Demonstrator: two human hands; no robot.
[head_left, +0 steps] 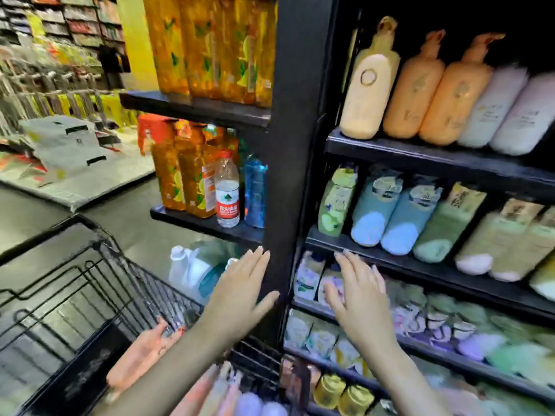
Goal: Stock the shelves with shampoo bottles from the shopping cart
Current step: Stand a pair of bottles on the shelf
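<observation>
shelves (444, 159) on the right side of the frame already carry rows of shampoo and wash bottles: cream and orange pump bottles (414, 91) at the upper right, blue and green ones on the row below, more pale ones lower down. judging by that, much of the stocking looks done, but work remains: peach shampoo bottles (141, 355) lie in the black wire shopping cart (75, 295) at the lower left, and more pink and lilac ones show at the bottom centre

left hand (243, 292), in the middle of the frame, is spread flat with straight fingers and holds nothing; it seems to lie against the black upright post (294, 145). right hand (360, 292), just to its right, is likewise spread and empty, hovering before the lower shelf bottles

labels are mostly blurred. only the red label on the clear water bottle (227, 190) left of centre shows white chinese characters, too soft to read with confidence
</observation>
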